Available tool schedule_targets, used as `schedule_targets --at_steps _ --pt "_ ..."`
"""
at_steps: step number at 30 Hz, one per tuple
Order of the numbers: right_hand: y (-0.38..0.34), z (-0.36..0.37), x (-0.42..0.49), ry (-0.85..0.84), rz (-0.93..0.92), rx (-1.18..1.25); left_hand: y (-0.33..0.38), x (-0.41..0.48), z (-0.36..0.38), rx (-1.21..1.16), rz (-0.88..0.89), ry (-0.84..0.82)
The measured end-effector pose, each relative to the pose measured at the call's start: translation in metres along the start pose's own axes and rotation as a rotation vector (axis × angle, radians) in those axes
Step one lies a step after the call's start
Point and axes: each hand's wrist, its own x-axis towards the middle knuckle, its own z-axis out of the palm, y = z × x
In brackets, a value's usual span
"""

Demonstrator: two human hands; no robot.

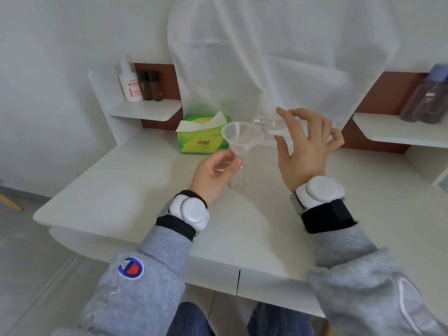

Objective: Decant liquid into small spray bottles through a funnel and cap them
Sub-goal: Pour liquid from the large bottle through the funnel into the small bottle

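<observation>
A clear plastic funnel [242,138] sits in the neck of a small clear spray bottle [237,181] standing on the white table [121,195]. My left hand [213,173] pinches the funnel's stem just above the bottle's neck. My right hand [304,147] hovers to the right of the funnel with fingers spread and relaxed, holding nothing. Behind my right hand stands a clear container [266,122], partly hidden by the fingers and hard to make out against the white cloth.
A green tissue pack [202,139] lies behind the funnel. The left shelf [145,111] carries a white bottle [129,83] and two brown bottles [150,86]. Dark bottles [426,100] stand on the right shelf. A white cloth [278,57] hangs at the back.
</observation>
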Motion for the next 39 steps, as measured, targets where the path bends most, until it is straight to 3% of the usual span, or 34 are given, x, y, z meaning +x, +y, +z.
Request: schedule_targets --at_steps 30,39 --pt "0.0 0.002 0.0 -0.009 0.002 -0.014 0.004 -0.001 0.002 0.058 -0.035 0.015" --pt "-0.001 0.002 -0.001 -0.004 0.007 0.0 0.008 -0.001 0.002 0.036 0.031 0.062"
